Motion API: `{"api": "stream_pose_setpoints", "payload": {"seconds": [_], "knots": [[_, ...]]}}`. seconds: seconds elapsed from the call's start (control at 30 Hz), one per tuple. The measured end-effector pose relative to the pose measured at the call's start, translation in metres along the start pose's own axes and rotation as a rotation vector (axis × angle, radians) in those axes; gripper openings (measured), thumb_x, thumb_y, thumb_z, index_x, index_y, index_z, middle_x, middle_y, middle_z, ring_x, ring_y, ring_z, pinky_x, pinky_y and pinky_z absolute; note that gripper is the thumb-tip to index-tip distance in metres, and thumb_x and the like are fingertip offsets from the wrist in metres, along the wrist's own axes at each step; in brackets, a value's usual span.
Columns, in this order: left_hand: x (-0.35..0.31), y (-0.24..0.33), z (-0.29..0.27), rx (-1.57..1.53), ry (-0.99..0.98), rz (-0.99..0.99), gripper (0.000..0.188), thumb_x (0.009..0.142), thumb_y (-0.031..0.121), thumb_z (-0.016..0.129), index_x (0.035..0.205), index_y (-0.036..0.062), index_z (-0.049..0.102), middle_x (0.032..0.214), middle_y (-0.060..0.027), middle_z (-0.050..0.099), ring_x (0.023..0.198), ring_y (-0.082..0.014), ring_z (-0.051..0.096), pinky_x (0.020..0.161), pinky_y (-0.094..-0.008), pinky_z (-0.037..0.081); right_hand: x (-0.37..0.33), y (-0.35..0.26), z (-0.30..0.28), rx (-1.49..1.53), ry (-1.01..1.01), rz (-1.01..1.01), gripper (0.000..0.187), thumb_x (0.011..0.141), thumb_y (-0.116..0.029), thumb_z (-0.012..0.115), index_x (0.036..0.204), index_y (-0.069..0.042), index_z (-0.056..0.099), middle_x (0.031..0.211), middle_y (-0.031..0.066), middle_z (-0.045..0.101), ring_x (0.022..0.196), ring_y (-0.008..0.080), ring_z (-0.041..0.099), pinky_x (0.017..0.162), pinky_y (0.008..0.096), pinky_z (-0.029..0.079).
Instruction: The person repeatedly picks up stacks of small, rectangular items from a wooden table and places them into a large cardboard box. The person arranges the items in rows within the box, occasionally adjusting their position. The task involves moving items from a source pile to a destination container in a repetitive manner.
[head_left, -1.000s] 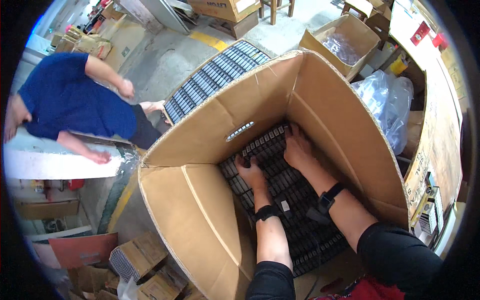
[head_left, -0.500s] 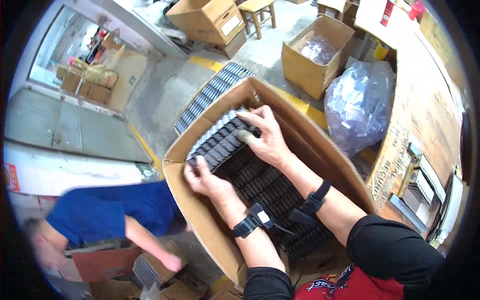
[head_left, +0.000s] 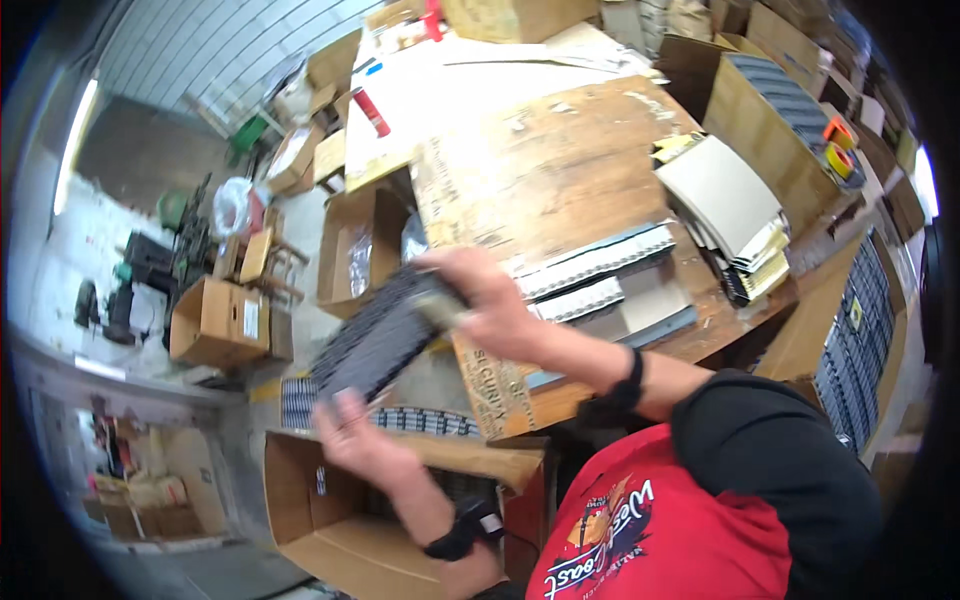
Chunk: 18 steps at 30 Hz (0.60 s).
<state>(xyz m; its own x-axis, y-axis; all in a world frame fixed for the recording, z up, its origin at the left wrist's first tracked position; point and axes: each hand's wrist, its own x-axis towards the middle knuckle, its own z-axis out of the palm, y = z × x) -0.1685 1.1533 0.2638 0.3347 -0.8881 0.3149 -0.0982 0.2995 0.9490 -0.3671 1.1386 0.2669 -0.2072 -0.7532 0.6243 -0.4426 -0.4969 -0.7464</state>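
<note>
Between my two hands, above an open cardboard carton (head_left: 390,548), is a long dark block of small black pieces packed in rows (head_left: 368,345), smeared by motion. My left hand (head_left: 362,445) grips its lower left end with the thumb on top. The upper right end is in my right hand (head_left: 488,305), its fingers closed round the edge. The carton lies under my left forearm; most of its contents are hidden from this angle. To the right of my right hand, a shallow grey tray (head_left: 655,328) with white toothed strips (head_left: 600,262) rests on the wooden table (head_left: 530,150).
A stack of pale curved sheets (head_left: 722,195) lies on the table's right side. Cartons packed with similar dark rows stand at the right (head_left: 855,340) and far right (head_left: 790,95). Another open carton (head_left: 350,250) and wooden stools (head_left: 265,255) are at the left. A red tube (head_left: 370,112) stands on the table.
The block has been lifted out of the carton and moved over toward the table, still in both hands. My view has turned right, bringing the table and tray in.
</note>
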Motion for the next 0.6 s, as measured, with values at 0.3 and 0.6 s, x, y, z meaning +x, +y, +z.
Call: {"api": "stream_pose_setpoints", "payload": {"seconds": [0.3, 0.6], "knots": [[-0.198, -0.104, 0.207, 0.084, -0.919, -0.074, 0.040, 0.077, 0.006, 0.068, 0.114, -0.0017, 0.057, 0.092, -0.0058, 0.055, 0.086, -0.0129, 0.052, 0.077, -0.0248, 0.043, -0.148, 0.088, -0.304, -0.207, -0.124, 1.133, 0.060, 0.073, -0.031, 0.073, 0.118, 0.000, 0.050, 0.105, 0.0158, 0.060, 0.094, 0.0200, 0.058, 0.078, 0.0313, 0.048], [-0.203, -0.167, 0.232, 0.371, -0.810, -0.303, 0.016, 0.074, 0.012, 0.069, 0.075, -0.0026, 0.062, 0.062, -0.0023, 0.055, 0.060, -0.0117, 0.052, 0.054, -0.0283, 0.041, -0.184, 0.210, -0.311, -0.231, -0.406, 0.937, 0.041, 0.065, -0.009, 0.064, 0.105, -0.001, 0.057, 0.075, 0.0109, 0.061, 0.053, 0.0172, 0.057, 0.046, 0.0299, 0.046]]}}
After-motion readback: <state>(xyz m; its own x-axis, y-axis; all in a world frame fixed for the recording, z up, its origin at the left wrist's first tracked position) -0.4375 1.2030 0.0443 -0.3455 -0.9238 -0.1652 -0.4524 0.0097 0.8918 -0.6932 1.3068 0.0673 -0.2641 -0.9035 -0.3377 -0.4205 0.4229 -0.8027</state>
